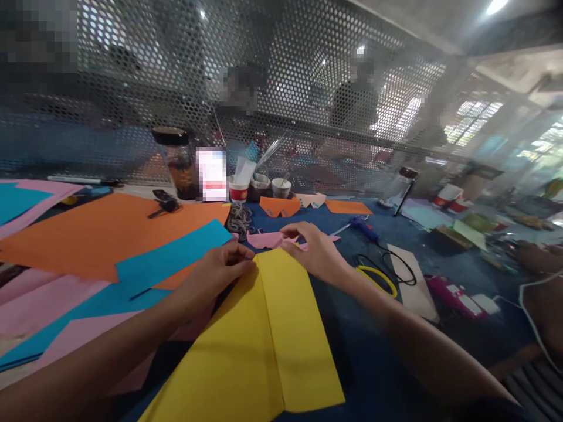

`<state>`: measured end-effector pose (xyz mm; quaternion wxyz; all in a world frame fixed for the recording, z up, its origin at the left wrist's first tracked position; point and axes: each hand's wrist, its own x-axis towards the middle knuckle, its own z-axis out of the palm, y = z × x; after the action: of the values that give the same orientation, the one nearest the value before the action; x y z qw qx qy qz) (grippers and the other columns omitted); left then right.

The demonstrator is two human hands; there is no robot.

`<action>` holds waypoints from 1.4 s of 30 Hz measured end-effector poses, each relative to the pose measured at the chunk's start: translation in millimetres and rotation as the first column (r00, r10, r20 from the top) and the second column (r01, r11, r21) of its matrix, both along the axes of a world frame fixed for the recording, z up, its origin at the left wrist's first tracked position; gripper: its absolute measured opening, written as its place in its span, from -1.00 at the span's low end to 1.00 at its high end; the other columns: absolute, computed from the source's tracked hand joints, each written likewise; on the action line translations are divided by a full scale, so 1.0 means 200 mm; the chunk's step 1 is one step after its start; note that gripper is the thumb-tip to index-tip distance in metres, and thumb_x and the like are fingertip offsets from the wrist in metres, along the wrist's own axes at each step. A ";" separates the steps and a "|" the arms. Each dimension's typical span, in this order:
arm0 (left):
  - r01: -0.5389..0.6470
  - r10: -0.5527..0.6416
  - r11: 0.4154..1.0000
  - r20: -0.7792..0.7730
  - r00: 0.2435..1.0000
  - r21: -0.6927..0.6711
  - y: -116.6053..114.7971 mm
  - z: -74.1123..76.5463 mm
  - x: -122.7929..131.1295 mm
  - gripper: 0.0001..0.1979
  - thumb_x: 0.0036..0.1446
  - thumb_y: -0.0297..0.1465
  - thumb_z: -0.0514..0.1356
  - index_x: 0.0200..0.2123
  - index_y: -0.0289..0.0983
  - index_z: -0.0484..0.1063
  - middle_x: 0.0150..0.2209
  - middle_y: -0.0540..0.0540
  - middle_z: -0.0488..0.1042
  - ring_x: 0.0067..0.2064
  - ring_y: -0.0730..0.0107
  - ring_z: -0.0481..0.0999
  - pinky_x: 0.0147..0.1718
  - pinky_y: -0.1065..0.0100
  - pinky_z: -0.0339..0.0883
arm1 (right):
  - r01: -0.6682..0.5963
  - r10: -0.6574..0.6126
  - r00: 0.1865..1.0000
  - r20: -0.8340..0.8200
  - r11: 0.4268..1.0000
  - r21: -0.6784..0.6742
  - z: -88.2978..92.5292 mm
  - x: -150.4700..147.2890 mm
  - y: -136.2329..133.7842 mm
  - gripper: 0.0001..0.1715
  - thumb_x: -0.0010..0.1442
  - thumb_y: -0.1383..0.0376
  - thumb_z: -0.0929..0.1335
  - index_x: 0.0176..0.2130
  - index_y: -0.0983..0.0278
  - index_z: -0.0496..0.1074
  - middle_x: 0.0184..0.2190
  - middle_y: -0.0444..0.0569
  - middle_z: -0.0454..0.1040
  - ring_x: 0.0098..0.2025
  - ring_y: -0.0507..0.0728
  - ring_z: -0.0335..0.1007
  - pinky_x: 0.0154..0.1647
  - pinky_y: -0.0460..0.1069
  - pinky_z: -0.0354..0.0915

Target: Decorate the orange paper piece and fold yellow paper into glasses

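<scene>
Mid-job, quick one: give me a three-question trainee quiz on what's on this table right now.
1. What colour is the folded paper that the left hand and right hand touch at its tip?
2. True or false: the black-lidded jar stands on the folded paper.
3. The teal strip lies partly on: A) the orange sheet B) a green sheet C) a tray.
Key: 1 yellow; 2 false; 3 A.

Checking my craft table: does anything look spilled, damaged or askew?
Nothing spilled or torn. The blue sheet lies slanted across the orange sheet, and pink sheets overlap untidily beneath. The yellow paper under the left hand and right hand looks cleanly folded.
</scene>
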<state>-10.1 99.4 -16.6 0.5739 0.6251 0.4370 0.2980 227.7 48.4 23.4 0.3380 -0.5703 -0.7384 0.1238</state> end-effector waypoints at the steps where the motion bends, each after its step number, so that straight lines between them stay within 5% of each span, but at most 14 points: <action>1: 0.001 -0.001 1.000 -0.002 1.000 0.023 0.00 0.00 0.01 -0.69 -0.02 -0.15 0.40 -0.26 -0.19 0.52 -0.35 -0.02 0.62 -0.31 0.23 0.60 -0.37 0.33 0.37 | -0.032 0.031 0.996 0.084 0.999 0.006 0.03 -0.03 0.00 -0.82 0.39 0.23 0.39 -0.05 0.22 0.54 -0.02 -0.02 0.60 0.07 0.12 0.45 0.17 0.03 0.22; 5: 0.013 -0.011 0.998 -0.018 1.000 0.066 -0.02 0.01 0.01 -0.73 -0.04 -0.19 0.37 -0.30 -0.19 0.52 -0.38 0.00 0.58 -0.32 0.25 0.56 -0.37 0.33 0.33 | -0.096 0.131 0.964 0.231 0.983 -0.156 0.11 -0.14 0.01 -0.84 0.38 0.23 0.40 -0.14 0.21 0.62 -0.08 -0.06 0.66 0.05 0.16 0.50 0.20 0.08 0.19; 12: 0.046 -0.040 0.993 -0.060 0.997 0.108 -0.06 0.07 0.02 -0.82 -0.02 -0.22 0.27 -0.38 -0.19 0.49 -0.43 0.02 0.48 -0.37 0.29 0.46 -0.43 0.36 0.27 | -0.158 0.188 0.981 0.048 0.916 -0.368 0.08 -0.16 0.07 -0.85 0.31 0.33 0.39 -0.22 0.26 0.62 -0.28 -0.13 0.65 -0.21 0.06 0.53 -0.21 -0.07 0.24; 23: 0.112 -0.064 0.971 -0.224 0.972 0.211 -0.05 0.08 0.03 -0.79 -0.06 -0.20 0.18 -0.45 -0.21 0.45 -0.51 0.04 0.42 -0.44 0.34 0.33 -0.49 0.37 0.08 | -0.243 0.266 0.963 0.038 0.922 -0.301 0.01 -0.18 0.08 -0.87 0.26 0.39 0.38 -0.25 0.28 0.59 -0.31 -0.11 0.63 -0.26 0.07 0.50 -0.22 -0.06 0.23; 42: 0.214 -0.060 0.912 -0.404 0.913 0.349 -0.06 0.06 0.01 -0.82 0.06 -0.30 0.12 -0.43 -0.21 0.48 -0.48 0.02 0.49 -0.39 0.31 0.43 -0.44 0.34 0.13 | -0.216 0.235 0.971 0.043 0.939 -0.266 -0.04 -0.19 0.04 -0.89 0.17 0.37 0.39 -0.32 0.24 0.58 -0.38 -0.15 0.58 -0.29 0.06 0.47 -0.25 -0.07 0.20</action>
<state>-8.4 87.7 -4.7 0.3624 0.8014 0.4280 0.2079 188.8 56.6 16.0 0.2164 -0.5256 -0.7881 0.2363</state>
